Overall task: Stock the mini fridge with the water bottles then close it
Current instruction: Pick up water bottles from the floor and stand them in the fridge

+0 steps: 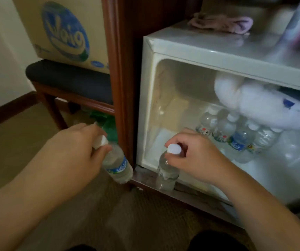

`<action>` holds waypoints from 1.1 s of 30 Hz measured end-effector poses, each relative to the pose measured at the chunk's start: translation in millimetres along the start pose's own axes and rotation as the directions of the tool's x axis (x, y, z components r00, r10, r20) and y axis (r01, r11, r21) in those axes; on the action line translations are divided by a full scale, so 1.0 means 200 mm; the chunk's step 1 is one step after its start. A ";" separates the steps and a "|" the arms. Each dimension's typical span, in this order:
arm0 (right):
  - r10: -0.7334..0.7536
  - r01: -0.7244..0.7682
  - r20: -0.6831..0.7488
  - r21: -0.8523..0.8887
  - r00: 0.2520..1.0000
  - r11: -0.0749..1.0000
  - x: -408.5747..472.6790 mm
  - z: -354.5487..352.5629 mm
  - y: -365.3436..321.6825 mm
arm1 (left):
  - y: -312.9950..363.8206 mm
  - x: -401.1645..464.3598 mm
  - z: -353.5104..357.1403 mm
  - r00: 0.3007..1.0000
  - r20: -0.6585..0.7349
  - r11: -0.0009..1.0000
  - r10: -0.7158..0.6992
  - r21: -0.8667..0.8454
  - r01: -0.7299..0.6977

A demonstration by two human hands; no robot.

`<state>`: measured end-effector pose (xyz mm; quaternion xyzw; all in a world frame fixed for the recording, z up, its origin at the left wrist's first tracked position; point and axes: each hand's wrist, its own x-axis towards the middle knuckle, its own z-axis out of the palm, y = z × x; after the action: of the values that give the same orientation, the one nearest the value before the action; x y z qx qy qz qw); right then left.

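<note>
Hands at open mini fridge (148, 98). Left hand (76, 151) fingers pinching blue-labelled water bottle (117, 163) by neck, tilted, outside left of cabinet. Right hand (198, 156) fingers closed around capped clear bottle (167, 171), upright at fridge threshold. Stocked bottles (236, 134) inside at back. Probably full, weighty, thin-walled, slick; best gripped below cap.

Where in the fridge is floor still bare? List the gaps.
Bare floor runs along the left wall, from the front lip to the back, left of the standing bottles. The right side is crowded: bottles stand packed under the white frosted mass.
</note>
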<state>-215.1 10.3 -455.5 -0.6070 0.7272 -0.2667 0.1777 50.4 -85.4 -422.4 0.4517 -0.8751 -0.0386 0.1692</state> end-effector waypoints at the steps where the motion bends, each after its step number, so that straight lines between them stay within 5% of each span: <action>1: 0.024 -0.023 -0.065 0.003 0.998 1.000 0.01 -0.04 0.05 | 0.06 0.03 0.02 1.000 0.000 0.999 0.031 -0.025 -0.031; 8: -0.004 -0.067 -0.349 -0.190 0.937 0.980 0.23 -0.05 0.31 | 0.32 0.18 0.18 0.986 -0.014 0.974 0.164 -0.156 -0.164; 13: -0.095 -0.064 -0.294 -0.488 0.951 0.871 0.44 -0.02 0.39 | 0.40 0.26 0.27 0.977 -0.063 0.966 0.203 -0.153 -0.210; 20: 0.023 -0.141 -0.186 -0.652 0.982 0.745 0.61 -0.10 0.32 | 0.42 0.37 0.31 0.973 -0.089 0.967 0.212 -0.125 -0.222; 29: 0.122 -0.222 -0.197 -0.643 0.973 0.733 0.67 -0.16 0.39 | 0.41 0.41 0.35 0.979 -0.038 0.973 0.200 -0.112 -0.203; 33: -0.035 -0.180 -0.305 -0.648 0.952 0.740 0.60 -0.11 0.46 | 0.44 0.45 0.37 0.976 -0.036 0.972 0.214 -0.094 -0.216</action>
<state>-324.1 -92.9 -484.8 -0.5537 0.8156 -0.0693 -0.1529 -91.5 -112.3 -448.2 0.3460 -0.9137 -0.0571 0.2056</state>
